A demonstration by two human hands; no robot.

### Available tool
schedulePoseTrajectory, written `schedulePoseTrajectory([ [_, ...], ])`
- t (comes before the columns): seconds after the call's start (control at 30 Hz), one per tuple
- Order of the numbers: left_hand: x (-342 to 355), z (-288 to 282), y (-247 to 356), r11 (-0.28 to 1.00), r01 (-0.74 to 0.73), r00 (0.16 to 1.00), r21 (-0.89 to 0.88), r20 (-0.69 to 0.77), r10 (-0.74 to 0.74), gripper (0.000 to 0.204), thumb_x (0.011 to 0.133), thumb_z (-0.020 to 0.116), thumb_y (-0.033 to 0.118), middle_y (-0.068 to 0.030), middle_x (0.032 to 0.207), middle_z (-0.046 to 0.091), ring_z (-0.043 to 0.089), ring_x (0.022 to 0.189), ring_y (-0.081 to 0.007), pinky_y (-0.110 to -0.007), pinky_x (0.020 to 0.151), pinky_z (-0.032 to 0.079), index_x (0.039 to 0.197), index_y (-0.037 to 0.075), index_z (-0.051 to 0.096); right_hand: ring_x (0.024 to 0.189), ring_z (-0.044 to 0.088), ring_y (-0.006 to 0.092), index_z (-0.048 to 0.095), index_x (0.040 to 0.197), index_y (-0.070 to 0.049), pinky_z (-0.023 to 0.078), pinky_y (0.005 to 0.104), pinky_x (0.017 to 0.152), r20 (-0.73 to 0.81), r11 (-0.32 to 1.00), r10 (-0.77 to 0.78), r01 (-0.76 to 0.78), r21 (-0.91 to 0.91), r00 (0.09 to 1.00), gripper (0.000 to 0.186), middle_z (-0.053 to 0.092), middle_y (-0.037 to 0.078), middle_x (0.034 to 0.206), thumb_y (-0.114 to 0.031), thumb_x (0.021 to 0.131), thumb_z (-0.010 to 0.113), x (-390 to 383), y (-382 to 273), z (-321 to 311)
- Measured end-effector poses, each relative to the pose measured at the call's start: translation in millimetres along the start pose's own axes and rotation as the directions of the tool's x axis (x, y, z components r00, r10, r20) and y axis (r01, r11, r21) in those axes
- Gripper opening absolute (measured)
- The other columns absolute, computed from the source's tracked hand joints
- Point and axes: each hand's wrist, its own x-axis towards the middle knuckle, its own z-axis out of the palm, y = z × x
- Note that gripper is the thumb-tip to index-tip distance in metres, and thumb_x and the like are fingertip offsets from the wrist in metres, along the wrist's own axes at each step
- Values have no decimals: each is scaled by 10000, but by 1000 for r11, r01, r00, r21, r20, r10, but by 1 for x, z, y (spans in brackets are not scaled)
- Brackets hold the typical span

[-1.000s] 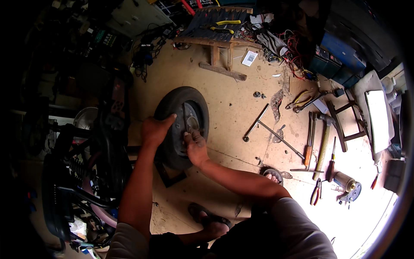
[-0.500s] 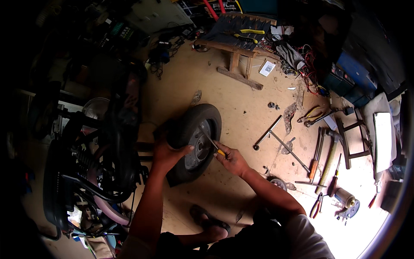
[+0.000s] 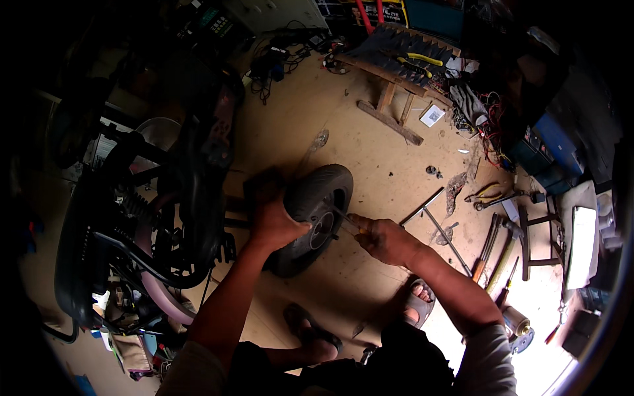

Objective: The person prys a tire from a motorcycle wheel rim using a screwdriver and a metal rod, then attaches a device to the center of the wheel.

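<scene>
The small black tyre on its rim stands tilted at the middle of the floor. My left hand grips its left side, thumb lying across the tread toward the rim. My right hand is closed round a screwdriver, whose long metal shaft reaches into the upper part of the rim. A little of its yellow handle shows between my fingers. A steel T-wrench lies on the floor just right of my right hand.
A black scooter frame fills the left. A wooden stool with pliers stands at the back. Pliers, a hammer, other tools, batteries and tangled wires line the right. My sandalled feet are below.
The view has shifted. My right hand has moved from the hub out to the tyre's right, with the screwdriver now angled into the upper rim. The tyre has tilted further, showing more tread.
</scene>
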Motion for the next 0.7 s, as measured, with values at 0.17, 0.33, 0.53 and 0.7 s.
schedulePoseTrajectory([
  [0.17,-9,-5,3,997,48,999,-55,1,-48,931,636,910,273,-306,1367,585,556,1303,-453,-461,1122,451,1419,-48,523,857,703,405,455,1549,-53,557,447,806,173,995,4,14,-103,985,590,705,259,893,-139,985,605,19,-18,-27],
  [0.33,-21,-3,-1,986,154,988,-63,19,-153,897,645,919,260,-294,1351,581,558,1290,-451,-456,1104,471,1406,-37,547,788,678,372,399,1582,-46,552,442,786,286,989,77,-38,-140,955,623,678,233,828,-125,989,576,25,-29,-30],
  [0.53,-31,0,4,987,146,988,-71,-40,-149,859,645,928,217,-281,1289,629,612,1242,-413,-441,1080,495,1382,-35,565,753,666,360,393,1588,-52,550,440,760,357,968,67,26,-249,932,619,671,223,807,-126,994,551,29,-43,-41],
  [0.7,-45,16,-23,943,32,996,-330,-65,-57,854,676,912,158,-255,1246,689,685,1187,-340,-400,1034,529,1415,-53,540,947,700,317,592,1457,-65,553,440,874,651,881,255,104,-460,715,481,727,208,1014,-199,994,601,43,-142,-115],
])
